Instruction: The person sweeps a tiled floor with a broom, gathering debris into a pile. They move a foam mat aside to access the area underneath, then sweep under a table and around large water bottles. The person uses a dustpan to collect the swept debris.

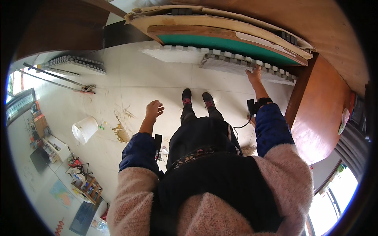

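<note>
A stack of grey foam mats (232,67) with toothed edges leans on its side below a green board in a wooden frame (212,42). My right hand (255,75) reaches out to the mats' upper edge, its thumb spread from the fingers. Whether the fingertips touch the mats or stop just short of them I cannot tell. Over the floor to the left, my left hand (153,110) hangs with its fingers apart and nothing in it. White foam mats (175,54) stand left of the grey ones.
Large cardboard sheets (220,23) lean behind the board. A reddish-brown wooden panel (323,106) rises at the right. To the left are a white bucket (84,129), more toothed mats (73,65) and metal poles (55,78). A brown stain (121,131) marks the pale floor (157,88).
</note>
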